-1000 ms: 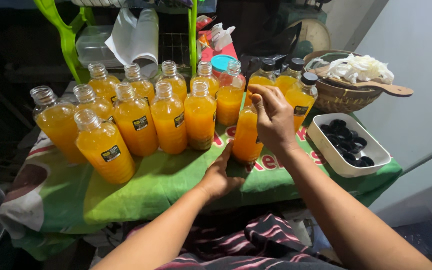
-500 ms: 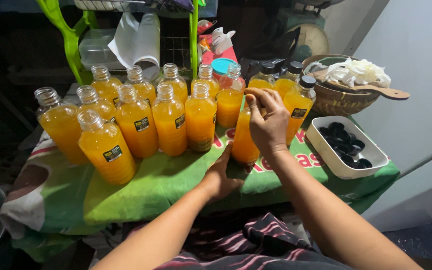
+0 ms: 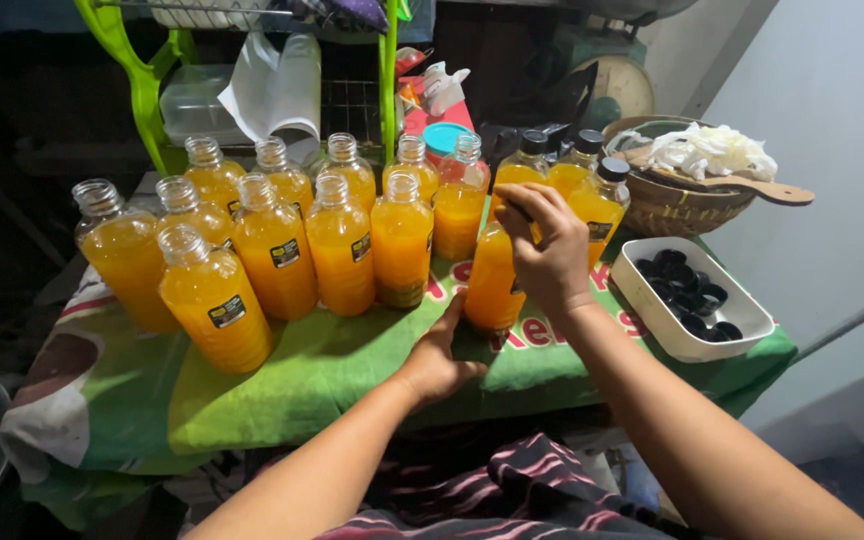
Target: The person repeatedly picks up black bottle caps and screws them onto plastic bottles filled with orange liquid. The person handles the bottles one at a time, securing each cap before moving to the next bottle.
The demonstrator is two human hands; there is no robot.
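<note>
A table (image 3: pixel 282 400) draped in a green printed cloth carries a crowd of clear plastic bottles filled with orange juice. The landmark is the one juice bottle (image 3: pixel 492 285) standing upright at the cloth's front edge, right of the open-necked uncapped group (image 3: pixel 272 250). Its long axis runs straight up, and the right hand (image 3: pixel 549 255) sits directly on top of it, fingers curled down and clamped around the neck and mouth, hiding whether a cap is there. The left hand (image 3: pixel 439 355) lies lower and to the bottle's left, its grip apart, palm flat on the cloth with fingertips touching the base. Behind the bottle stand three black-capped bottles (image 3: pixel 577 165); to its right, a white rectangular tray (image 3: pixel 652 310) of loose black caps (image 3: pixel 687 295).
</note>
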